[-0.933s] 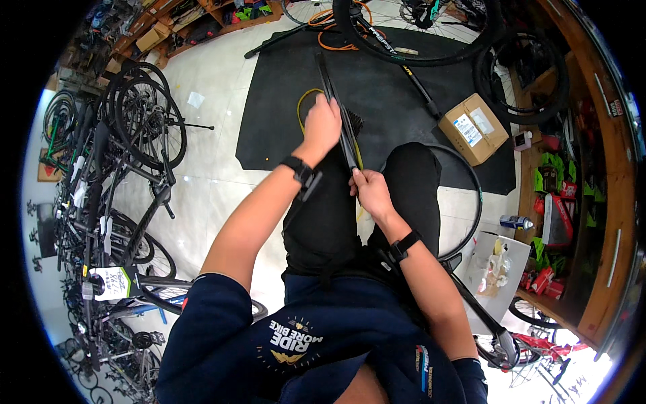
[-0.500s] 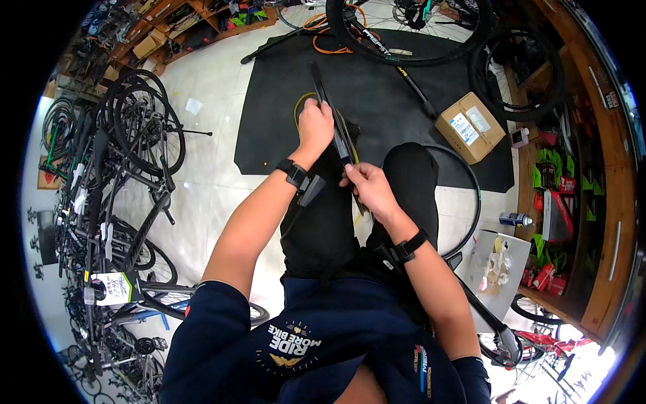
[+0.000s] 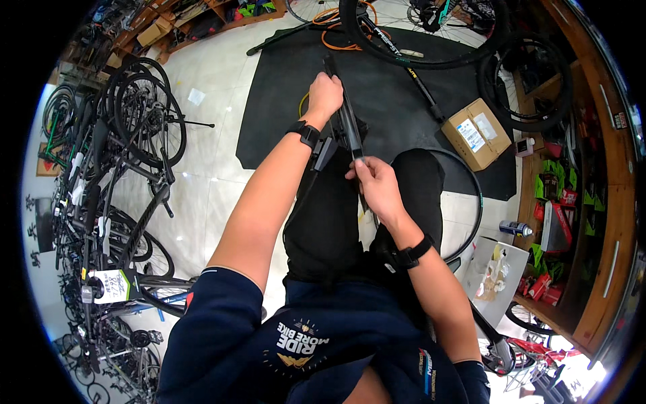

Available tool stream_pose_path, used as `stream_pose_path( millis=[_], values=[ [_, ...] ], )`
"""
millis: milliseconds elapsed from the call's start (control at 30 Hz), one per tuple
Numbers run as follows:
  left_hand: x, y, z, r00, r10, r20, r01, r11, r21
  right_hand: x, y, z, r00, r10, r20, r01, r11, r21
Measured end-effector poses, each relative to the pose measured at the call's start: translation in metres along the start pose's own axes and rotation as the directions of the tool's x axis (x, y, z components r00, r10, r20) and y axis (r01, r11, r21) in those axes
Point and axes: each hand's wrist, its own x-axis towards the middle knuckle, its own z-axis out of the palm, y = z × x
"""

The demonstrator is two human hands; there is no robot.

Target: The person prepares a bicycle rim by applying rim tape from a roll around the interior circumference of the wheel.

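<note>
A long, narrow black bicycle hoop stands between my knees, seen almost edge-on; whether it is a rim or a tyre I cannot tell. Near its far end, my left hand is closed around its left side. Closer to me, my right hand pinches it, thumb on top and fingers curled beneath. A thin yellow strip curves out beside the left wrist, partly hidden by that hand. The hoop's lower part disappears between my black-trousered legs.
Under the hoop spreads a black mat. On it lie a cardboard box and an orange hose; a large bicycle wheel is at the far side. Many bicycles line the left. A spray can stands by the right shelves.
My left hand has shifted farther away along the hoop. The hoop has turned slightly and shows a broader face; less of the yellow strip shows. The view has shifted a little.
</note>
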Motion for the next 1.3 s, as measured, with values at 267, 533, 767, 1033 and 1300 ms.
stream_pose_path(
  millis=[267, 533, 767, 1033, 1300],
  values=[
    [0.017, -0.004, -0.004, 0.998, -0.024, 0.05, 0.022, 0.999, 0.028, -0.04, 0.042, -0.018, 0.991, 0.131, 0.006, -0.131, 0.991, 0.009],
    [0.013, 0.0, -0.005, 0.998, -0.029, 0.05, 0.029, 1.0, 0.006, -0.032, 0.05, -0.014, 0.987, 0.161, -0.02, -0.162, 0.985, -0.065],
    [0.01, -0.004, -0.007, 0.998, -0.01, 0.058, 0.01, 1.0, -0.001, -0.031, 0.046, -0.007, 0.98, 0.156, -0.122, -0.176, 0.968, -0.179],
    [0.011, -0.002, -0.009, 0.999, -0.033, 0.031, 0.031, 0.998, 0.052, -0.023, 0.057, -0.006, 0.988, 0.125, -0.094, -0.137, 0.981, -0.137],
    [-0.041, -0.005, -0.016, 0.999, 0.032, 0.009, -0.033, 0.996, 0.082, -0.016, 0.049, -0.001, 0.986, 0.093, -0.135, -0.118, 0.975, -0.186]
  ],
)
